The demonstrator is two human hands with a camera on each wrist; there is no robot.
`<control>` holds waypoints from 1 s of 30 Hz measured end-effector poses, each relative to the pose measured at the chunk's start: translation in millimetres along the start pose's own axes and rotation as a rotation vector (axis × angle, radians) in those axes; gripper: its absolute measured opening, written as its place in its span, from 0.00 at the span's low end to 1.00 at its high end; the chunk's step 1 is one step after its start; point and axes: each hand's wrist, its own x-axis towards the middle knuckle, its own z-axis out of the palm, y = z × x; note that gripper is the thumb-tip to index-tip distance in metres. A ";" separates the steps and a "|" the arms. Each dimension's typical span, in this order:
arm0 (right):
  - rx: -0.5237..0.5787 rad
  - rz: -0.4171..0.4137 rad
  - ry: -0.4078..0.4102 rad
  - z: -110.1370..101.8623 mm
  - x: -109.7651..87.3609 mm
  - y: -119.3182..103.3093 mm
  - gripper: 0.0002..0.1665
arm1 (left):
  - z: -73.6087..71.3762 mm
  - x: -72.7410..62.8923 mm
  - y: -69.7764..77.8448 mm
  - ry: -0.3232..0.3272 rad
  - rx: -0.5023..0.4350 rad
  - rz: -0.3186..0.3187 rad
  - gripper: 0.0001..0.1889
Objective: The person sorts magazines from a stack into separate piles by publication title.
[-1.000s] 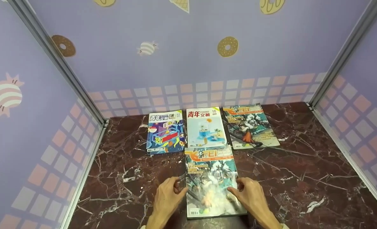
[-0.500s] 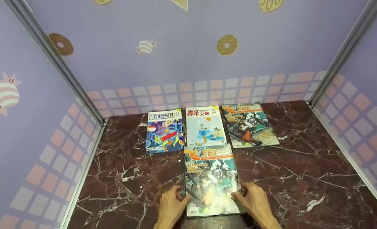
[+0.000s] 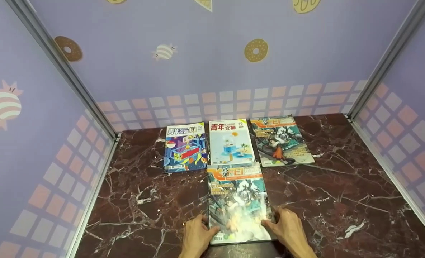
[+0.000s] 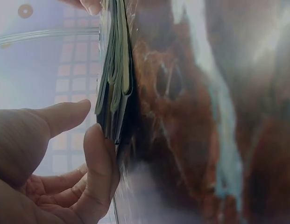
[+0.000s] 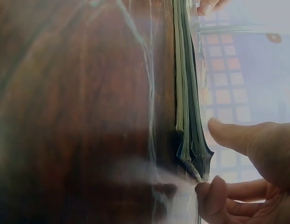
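Observation:
A stack of magazines lies in front on the dark red marbled table, its glossy top cover showing a comic-style figure and an orange title band. My left hand is at its lower left edge, thumb over the cover's border. In the left wrist view the index fingertip meets the layered page edges, while the thumb is apart from the cover. My right hand is at the right edge; in the right wrist view its fingertips are low by the stack's corner, thumb off the cover.
Along the back lie a blue magazine, a white one with a beach picture and another comic-cover one. The front stack's top edge overlaps the white magazine's lower edge in the head view. Purple patterned panels enclose the table.
Both hands have slid down the sides of the front stack toward its near edge, the left a little further. The magazines stay in place; the head view has shifted slightly.

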 end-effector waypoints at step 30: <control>0.052 0.092 -0.107 5.7 2.0 3.3 0.37 | 15.2 -2.0 3.4 0.080 0.135 -0.020 0.23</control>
